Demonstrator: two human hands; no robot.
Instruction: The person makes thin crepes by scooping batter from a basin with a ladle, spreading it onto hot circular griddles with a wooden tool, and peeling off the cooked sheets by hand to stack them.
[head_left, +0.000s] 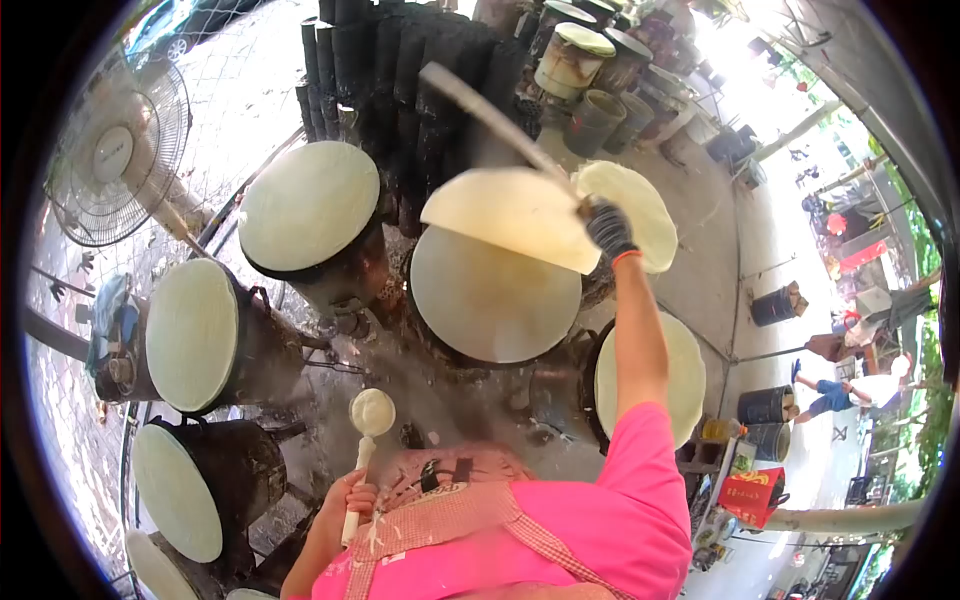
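Observation:
My gloved right hand point(608, 228) is closed on the end of a long thin stick point(490, 115) that points up and left. Beneath the stick hangs a half-round pale sheet point(515, 210), over the back part of a round griddle point(495, 300) with a smooth whitish surface. Near my body on the left, my bare left hand point(358, 497) grips the handle of a ladle point(373, 412), whose bowl holds pale batter. Right of the griddle lies another pale round point(635, 215), partly behind my right hand.
Batter-covered round stoves point(310, 205) stand in an arc at the left, with one point(655, 380) at the right. A fan point(113, 154) is at the upper left. Dark cylinders point(385, 60) are stacked behind. A person point(850, 390) is far right, near buckets point(765, 405).

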